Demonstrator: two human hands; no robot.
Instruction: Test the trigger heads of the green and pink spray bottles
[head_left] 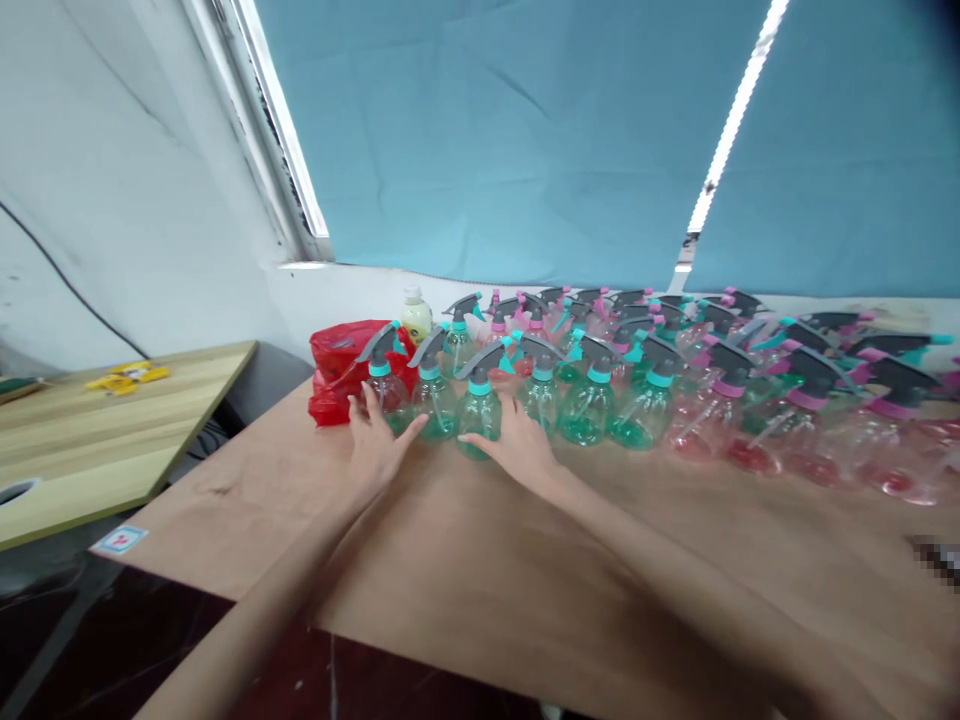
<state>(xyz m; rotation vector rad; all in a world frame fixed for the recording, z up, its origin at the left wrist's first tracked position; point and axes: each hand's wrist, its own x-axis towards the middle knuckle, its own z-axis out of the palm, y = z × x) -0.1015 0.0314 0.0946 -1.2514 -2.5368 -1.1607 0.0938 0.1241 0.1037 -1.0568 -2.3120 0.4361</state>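
At the left end of the front row of bottles, my left hand (377,448) has its thumb and fingers spread. Its fingertips are at the side of a clear green spray bottle (389,392), and its thumb is in front of a second green spray bottle (435,408); firm contact cannot be made out. My right hand (525,445) is wrapped round a third green spray bottle (477,412), thumb across its front and fingers at its right side. That bottle stands upright, with a grey and turquoise trigger head. Another green spray bottle (541,395) is just behind my right fingers.
Several pink spray bottles (705,425) and more green ones stand in rows along the wall on the wooden table (450,560). A red plastic bag (330,370) and a pale bottle (416,315) are at the back left. A second table (97,440) holds a yellow item (129,376).
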